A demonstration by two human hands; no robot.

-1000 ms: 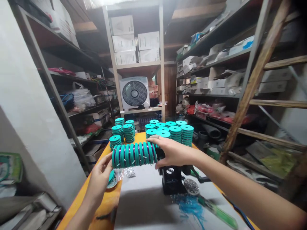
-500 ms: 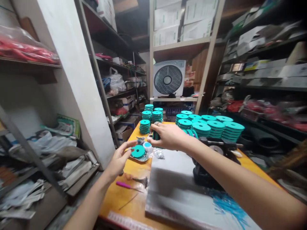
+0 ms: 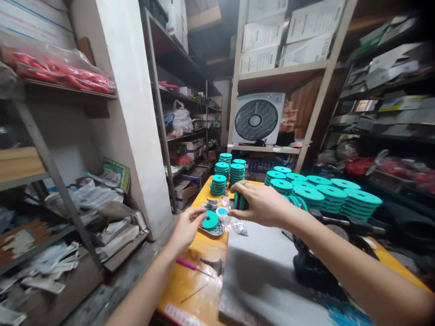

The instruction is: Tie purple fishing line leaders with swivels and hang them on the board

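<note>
My right hand (image 3: 263, 204) is closed over the end of a row of teal spools (image 3: 240, 201), held sideways above the orange table (image 3: 197, 280). My left hand (image 3: 188, 225) is lower and to the left, fingers curled at the edge of a single teal spool (image 3: 210, 220) that lies flat on a small dish. Stacks of teal spools stand behind: one group at the back left (image 3: 228, 172), a larger group at the right (image 3: 319, 192).
A black device (image 3: 316, 267) sits on a grey mat (image 3: 265, 271) under my right forearm. A pink-handled tool (image 3: 190, 265) and a small brush (image 3: 212, 265) lie on the table. Metal shelves crowd both sides; a white fan (image 3: 256, 118) stands on the rear shelf.
The view swung left. My right hand carried the spool row left toward the dish, and my left hand let go of the row's end and went down to the single flat spool.
</note>
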